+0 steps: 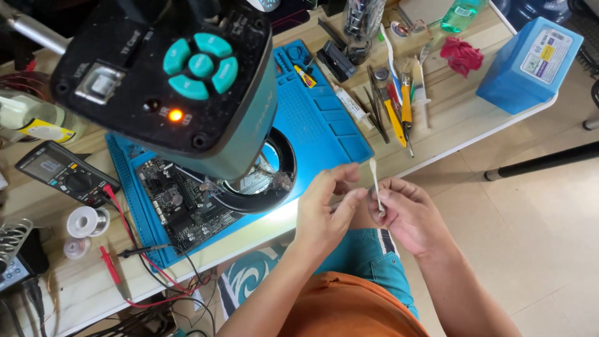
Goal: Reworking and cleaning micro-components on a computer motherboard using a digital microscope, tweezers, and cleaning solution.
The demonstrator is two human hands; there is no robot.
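Observation:
My right hand (409, 215) pinches a white cotton swab (375, 180) by its lower part, the cotton tip pointing up. Right beside it, my left hand (324, 209) has fingertips curled toward the swab's lower end and seems to touch it. Both hands hover just off the table's front edge, above my lap. To their left a dark circuit board (178, 206) lies on a blue work mat (324, 118) under a large black and teal microscope head (181, 81) with a ring light (265, 181).
Black multimeter (62, 171) with red and black probe leads at the left. Solder spools (87, 221) near it. Tweezers, screwdrivers and syringes (393, 100) lie beyond the mat. A blue box (530, 62), a red cloth (462, 55) and a green bottle (460, 14) stand at the far right.

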